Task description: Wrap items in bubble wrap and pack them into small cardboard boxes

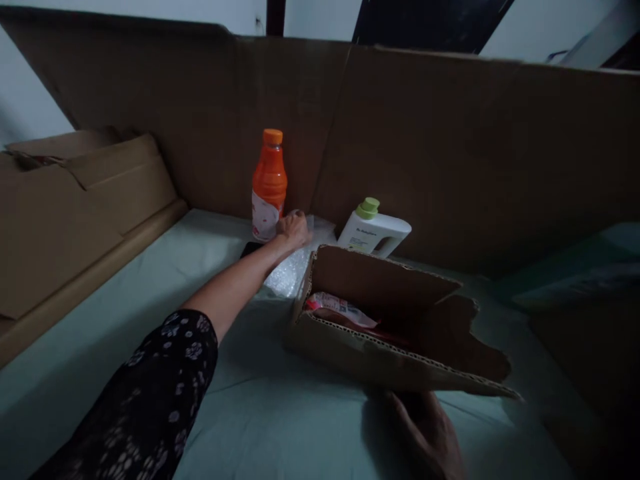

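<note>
My left hand (295, 228) reaches far forward, its fingers closed on a crumpled clear plastic bag (290, 272). Right beside that hand stands an orange bottle (270, 183) with an orange cap and a pale label. An open cardboard box (380, 353) with ragged edges sits in front of me; a printed plastic packet (345, 308) with a pink end lies inside it. Low in the view, my right hand (429, 433) is close against the near side of the box. Its fingertips are hidden under the box's edge, so its grip does not show.
A white jug (373, 230) with a green cap leans behind the box. Tall cardboard panels (450, 147) wall off the back, and another cardboard carton (75, 213) stands at left. Pale green cloth (280, 413) covers the surface. A dark flat object (251, 249) lies under my left forearm.
</note>
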`<state>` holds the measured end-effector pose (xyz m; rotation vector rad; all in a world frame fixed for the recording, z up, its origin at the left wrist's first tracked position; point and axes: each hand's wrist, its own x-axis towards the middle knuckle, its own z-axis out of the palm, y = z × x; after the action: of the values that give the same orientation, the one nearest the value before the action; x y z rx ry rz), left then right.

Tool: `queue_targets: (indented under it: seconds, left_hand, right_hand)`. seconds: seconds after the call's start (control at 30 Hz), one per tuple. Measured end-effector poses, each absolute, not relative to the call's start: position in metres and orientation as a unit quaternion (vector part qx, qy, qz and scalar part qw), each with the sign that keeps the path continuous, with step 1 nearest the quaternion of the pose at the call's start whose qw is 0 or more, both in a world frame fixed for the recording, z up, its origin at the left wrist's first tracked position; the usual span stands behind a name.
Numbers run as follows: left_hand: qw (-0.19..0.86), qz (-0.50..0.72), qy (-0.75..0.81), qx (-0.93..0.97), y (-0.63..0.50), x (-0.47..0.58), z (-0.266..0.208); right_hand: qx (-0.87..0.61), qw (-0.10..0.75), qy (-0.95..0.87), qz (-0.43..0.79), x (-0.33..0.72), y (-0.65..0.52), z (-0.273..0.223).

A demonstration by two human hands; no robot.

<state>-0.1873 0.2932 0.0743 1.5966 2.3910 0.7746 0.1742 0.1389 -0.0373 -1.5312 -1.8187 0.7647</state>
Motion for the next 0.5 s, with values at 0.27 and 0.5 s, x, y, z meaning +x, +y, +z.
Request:
queue_targets:
  seconds: [0.27,0.5]
  left_hand:
    - [0.104,0.395,0.756,0.512,0.199,-0.215,0.084]
    - [0.531,0.674,0.464,0.22,0.047,-0.212,0.019]
  right_hand:
    - [-0.557,0.314,-0.697,0.325,0.168,0.136,-0.029]
    - [-0.565,0.346,-0.681,0.312,0.15,0.136,-0.017]
